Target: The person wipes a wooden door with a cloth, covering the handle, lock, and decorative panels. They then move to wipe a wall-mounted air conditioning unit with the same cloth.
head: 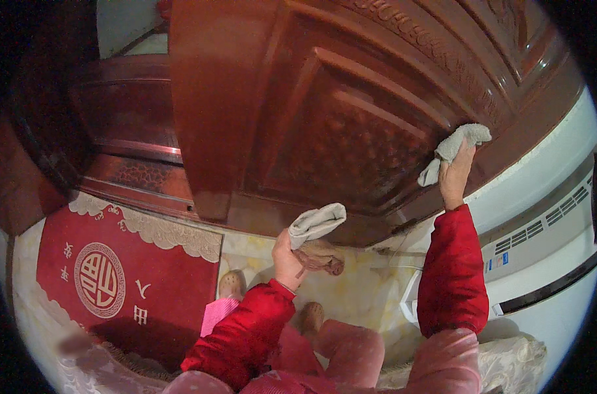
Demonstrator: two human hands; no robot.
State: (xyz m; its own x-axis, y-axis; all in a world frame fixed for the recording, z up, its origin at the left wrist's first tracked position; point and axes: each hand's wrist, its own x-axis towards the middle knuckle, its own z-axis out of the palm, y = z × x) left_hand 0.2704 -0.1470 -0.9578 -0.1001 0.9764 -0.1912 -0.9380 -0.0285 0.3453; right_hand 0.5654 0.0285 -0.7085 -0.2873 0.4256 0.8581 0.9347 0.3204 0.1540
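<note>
My right hand (454,175) presses a light grey cloth (462,140) against the lower right part of a reddish-brown carved wooden door (239,123). The cloth bunches over the moulding beside the recessed panel (357,143). Lower and to the left, my left hand (286,258) grips a folded pale cloth (318,224), held apart from the door. Beneath that cloth, a brown, crumpled fabric-like thing (323,258) shows by the same hand; whether I hold it too is unclear. Red sleeves (453,266) cover both my forearms.
A red mat (165,276) with a round emblem and writing lies on the marbled floor (259,251) at left. The wooden threshold (136,172) lies behind it. A white appliance with vents (535,241) stands at right. My clogs (232,284) are below.
</note>
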